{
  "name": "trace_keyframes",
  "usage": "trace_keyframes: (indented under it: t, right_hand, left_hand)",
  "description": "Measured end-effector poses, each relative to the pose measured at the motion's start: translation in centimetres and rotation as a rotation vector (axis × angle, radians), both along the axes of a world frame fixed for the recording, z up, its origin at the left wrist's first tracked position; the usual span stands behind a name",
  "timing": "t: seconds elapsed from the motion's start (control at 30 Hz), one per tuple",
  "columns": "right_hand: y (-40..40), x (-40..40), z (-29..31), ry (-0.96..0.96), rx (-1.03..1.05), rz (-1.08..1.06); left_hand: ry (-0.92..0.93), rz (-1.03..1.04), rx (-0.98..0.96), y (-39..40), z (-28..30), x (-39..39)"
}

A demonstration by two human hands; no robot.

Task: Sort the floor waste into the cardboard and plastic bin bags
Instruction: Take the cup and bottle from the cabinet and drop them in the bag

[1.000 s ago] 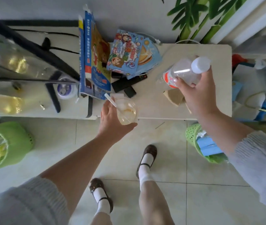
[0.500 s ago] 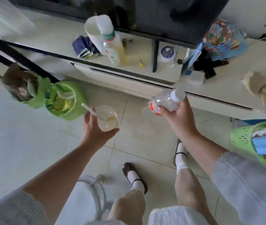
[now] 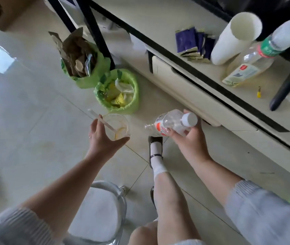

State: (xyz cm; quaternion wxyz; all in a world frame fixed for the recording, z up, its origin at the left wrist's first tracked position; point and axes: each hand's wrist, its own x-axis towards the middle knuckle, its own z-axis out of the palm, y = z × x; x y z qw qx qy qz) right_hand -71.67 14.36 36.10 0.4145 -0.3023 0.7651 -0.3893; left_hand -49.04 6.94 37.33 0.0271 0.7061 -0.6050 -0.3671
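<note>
Cup: a clear plastic cup point(image 3: 116, 127) with a white straw point(image 3: 101, 121) and a yellow slice at its bottom, held upright over the floor.
Left hand: the left hand point(image 3: 103, 138) wraps the cup from its near-left side, fingers curled round the wall.
Bottle: a clear plastic bottle point(image 3: 171, 123) with a red-and-white label and a white cap, lying almost level, long axis running left to right, cap to the right.
Right hand: the right hand point(image 3: 188, 138) clasps the bottle from below, near the cap end.
Key relation: the plastic bin bag point(image 3: 133, 96), green and holding yellow and white scraps, lies just beyond the cup, far and slightly right of it; the left hand is the nearer of the 2, so the cup likely drops first.
Other bag: the cardboard bin bag point(image 3: 91, 80), stuffed with brown card, stands touching it on the far left.
Beyond: a low white cabinet point(image 3: 185, 82) runs along the right, carrying a paper roll point(image 3: 232, 39) and another bottle point(image 3: 257, 55).
</note>
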Motion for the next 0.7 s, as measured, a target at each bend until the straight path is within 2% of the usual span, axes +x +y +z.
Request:
trace_keyframes:
  t: [0.17,0.37,0.6,0.7]
  right_hand:
    - [-9.7,2.1,-3.6,-0.006,0.105,0.066]
    - [-20.4,4.5,-7.9,0.070,0.101,0.177]
    - [-25.7,6.9,-15.3,0.170,0.131,0.228]
    - [-26.6,7.8,-19.3,0.242,0.174,0.304]
  left_hand:
    - [0.026,0.066,0.032,-7.9,-3.4,2.1]
    - [0.130,0.136,-0.017,-16.9,-7.0,2.9]
    - [0.124,0.048,0.069,-22.2,-14.8,3.6]
    - [0.059,-0.067,0.060,-23.7,-18.9,3.7]
